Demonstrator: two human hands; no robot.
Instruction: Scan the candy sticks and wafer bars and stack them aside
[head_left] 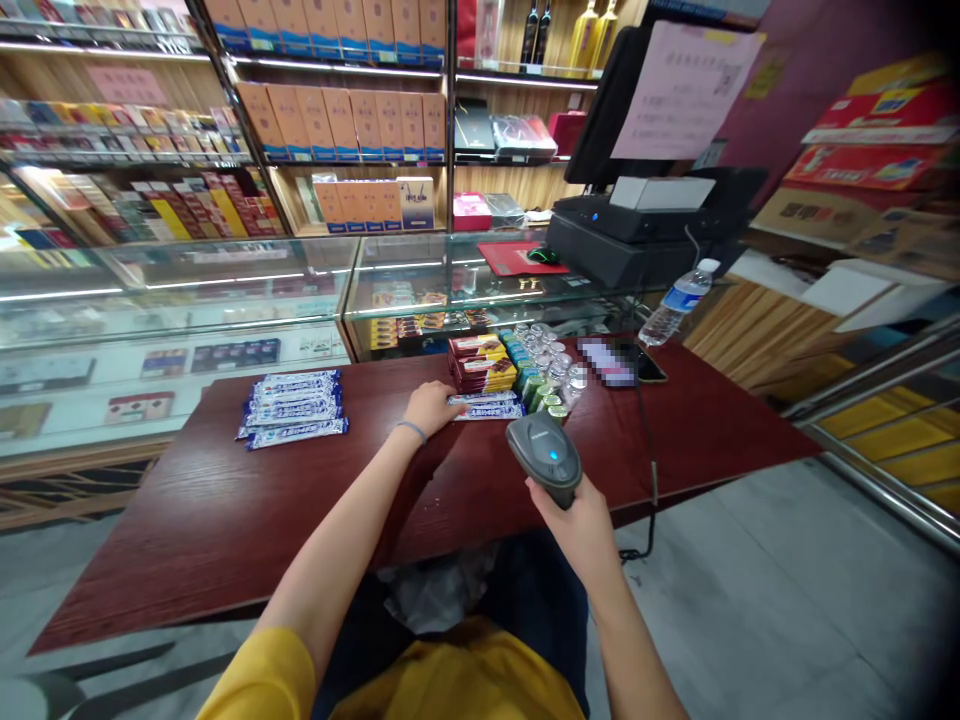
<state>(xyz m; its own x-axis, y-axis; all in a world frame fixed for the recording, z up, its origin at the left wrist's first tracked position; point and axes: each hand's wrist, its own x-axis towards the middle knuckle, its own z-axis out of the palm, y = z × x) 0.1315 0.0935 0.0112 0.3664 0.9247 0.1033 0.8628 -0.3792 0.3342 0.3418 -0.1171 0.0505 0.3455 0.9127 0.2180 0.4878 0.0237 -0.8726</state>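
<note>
- Across the dark red surface (390, 510), in the head view, we reach our left hand (431, 408) to the left end of a few blue-and-white packets (491, 411); its fingers are partly curled, and we cannot tell whether they grip the wrappers.
- Our right hand (583, 525) is wrapped around the handle of a grey scanner (541, 450), its blue light lit, which we hold near the right end of those packets.
- Just behind the packets we see stacked red-and-yellow boxes (474, 375), with green-sided, clear-topped containers (555, 368) standing in rows to their right.
- Well to the left we have a pile of similar blue-and-white wrappers (294, 408).
- Toward the far right lie a phone (651, 364) and a tilted water bottle (679, 303).
</note>
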